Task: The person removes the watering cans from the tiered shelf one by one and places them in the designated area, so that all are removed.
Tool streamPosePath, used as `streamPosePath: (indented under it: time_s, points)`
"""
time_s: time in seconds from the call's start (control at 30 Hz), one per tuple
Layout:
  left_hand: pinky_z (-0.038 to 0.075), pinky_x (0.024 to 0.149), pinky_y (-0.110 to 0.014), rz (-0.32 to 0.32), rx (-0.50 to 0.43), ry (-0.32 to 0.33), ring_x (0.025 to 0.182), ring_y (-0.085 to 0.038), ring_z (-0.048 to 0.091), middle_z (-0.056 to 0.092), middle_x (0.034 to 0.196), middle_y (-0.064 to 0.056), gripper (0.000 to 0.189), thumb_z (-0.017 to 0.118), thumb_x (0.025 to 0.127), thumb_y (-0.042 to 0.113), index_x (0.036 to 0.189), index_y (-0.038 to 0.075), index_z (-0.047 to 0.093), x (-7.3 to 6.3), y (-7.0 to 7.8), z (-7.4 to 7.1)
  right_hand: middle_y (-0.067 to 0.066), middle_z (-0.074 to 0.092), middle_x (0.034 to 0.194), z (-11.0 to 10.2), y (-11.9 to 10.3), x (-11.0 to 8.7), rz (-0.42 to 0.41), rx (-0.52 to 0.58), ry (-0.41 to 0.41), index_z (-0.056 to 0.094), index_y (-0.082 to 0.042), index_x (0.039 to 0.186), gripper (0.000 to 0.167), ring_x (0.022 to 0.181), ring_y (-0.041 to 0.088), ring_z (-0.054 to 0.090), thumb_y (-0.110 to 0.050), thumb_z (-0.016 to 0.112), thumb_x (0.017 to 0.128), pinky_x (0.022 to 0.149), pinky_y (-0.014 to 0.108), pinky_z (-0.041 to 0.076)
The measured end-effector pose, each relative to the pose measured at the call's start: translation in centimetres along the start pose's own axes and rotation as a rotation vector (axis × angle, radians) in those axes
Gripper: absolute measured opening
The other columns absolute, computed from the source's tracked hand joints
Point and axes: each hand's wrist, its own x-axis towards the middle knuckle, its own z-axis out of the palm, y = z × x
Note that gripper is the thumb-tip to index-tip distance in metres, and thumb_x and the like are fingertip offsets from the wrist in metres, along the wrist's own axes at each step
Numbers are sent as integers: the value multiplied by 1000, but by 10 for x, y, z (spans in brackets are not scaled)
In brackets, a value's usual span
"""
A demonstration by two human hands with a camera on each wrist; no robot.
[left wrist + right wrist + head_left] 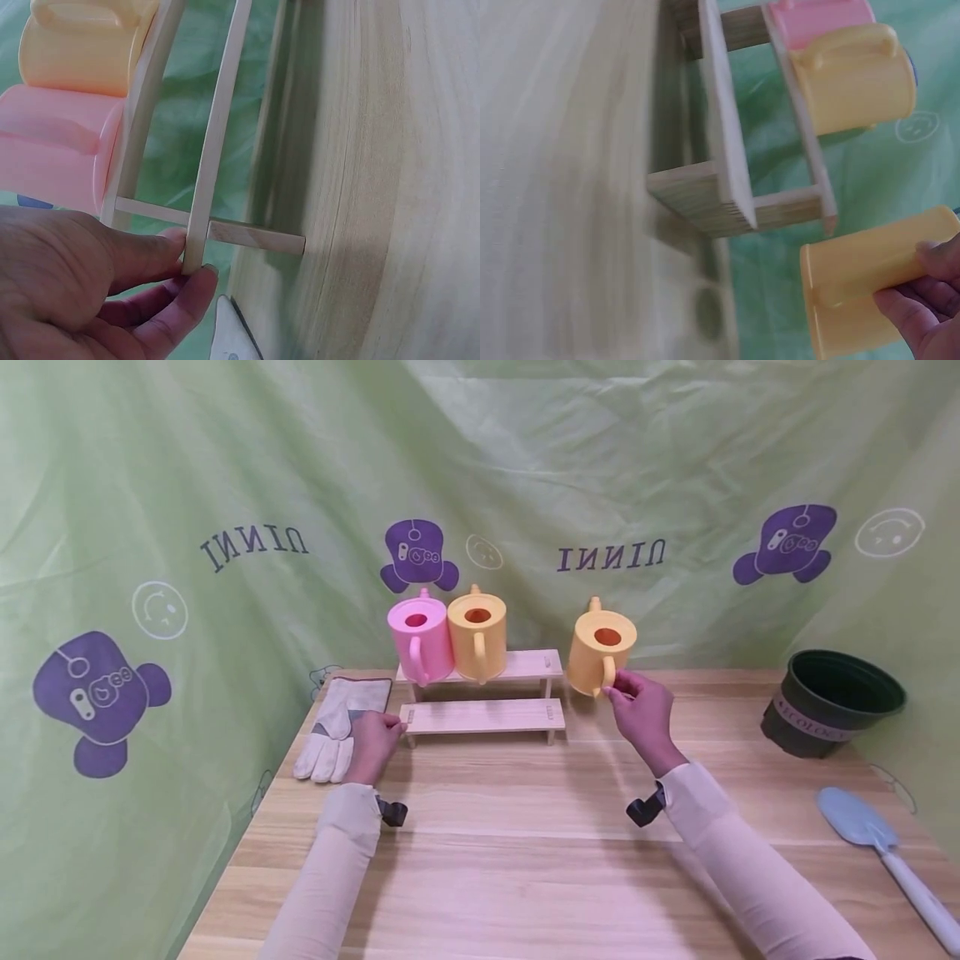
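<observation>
A small two-tier wooden rack (480,717) stands at the back of the table. On its upper tier sit a pink watering can (431,639) and, beside it, a yellow watering can (489,643). My left hand (372,745) pinches the left end of the lower tier between thumb and fingers, plainly seen in the left wrist view. To the right of the rack, my right hand (647,714) grips the handle of a second yellow watering can (855,262). That can is held up off the table, slightly tilted.
Light work gloves (333,727) lie left of the rack. On the right are a dark green plant pot (798,714) and a light blue hand trowel (855,818). A green printed cloth (510,460) hangs behind the wooden table (480,877).
</observation>
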Motion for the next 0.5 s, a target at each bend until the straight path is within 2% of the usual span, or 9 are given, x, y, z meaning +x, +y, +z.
streamPosePath:
  time_s: [0.17,0.27,0.4,0.5]
  points:
    - [45,75,-36,31,34,14,79,-30,63,74,75,-15,13,73,87,9,79,1,79,1,2,-2,23,75,107,10,10,-5,41,-19,-25,73,2,113,26,100,35,72,-7,73,89,66,-1,39]
    - [42,73,-33,21,30,2,76,-28,59,72,72,-13,14,72,87,8,77,0,78,1,2,-2,23,75,106,14,15,-9,51,-32,-27,73,1,112,24,99,34,72,-7,73,89,66,0,39]
    - [41,70,-28,-10,6,-7,76,-23,59,75,79,-12,11,73,87,8,82,1,80,1,3,-2,21,76,103,17,21,-13,38,-39,-19,74,0,109,21,98,32,73,-8,73,89,66,1,38]
    - [40,67,-27,-12,4,-10,72,-22,56,72,73,-11,13,72,87,8,79,0,79,1,4,-3,20,77,102,19,24,-15,29,-43,-19,75,-1,108,21,97,32,73,-9,73,89,68,4,41]
